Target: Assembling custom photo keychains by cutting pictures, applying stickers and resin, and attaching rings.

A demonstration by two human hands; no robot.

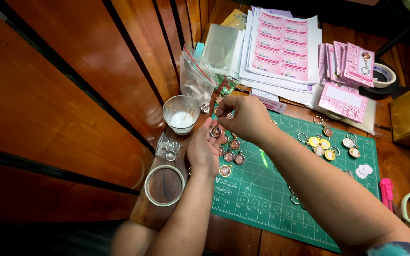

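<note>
Holding a small round photo keychain charm [215,131] at its fingertips, the left hand [203,150] lies palm-up over the left edge of the green cutting mat [281,199], while the right hand [243,116] hovers just above it with thumb and forefinger pinched together, though on what I cannot tell. More round charms [231,150] lie in rows on the mat just beside the left hand, yellow-faced keychains [321,146] sit near the mat's far edge, and a clear cup of white glue [181,114] stands off the mat's far left corner, with a tape roll [164,185] nearer.

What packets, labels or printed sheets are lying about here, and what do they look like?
Label sheets: white stack, pink rectangular stickers, top centre.
Pink cards: small rectangles, right of the sheets.
Clear bags: see-through, beside the cup.
Cutting mat: green, white grid.
</note>
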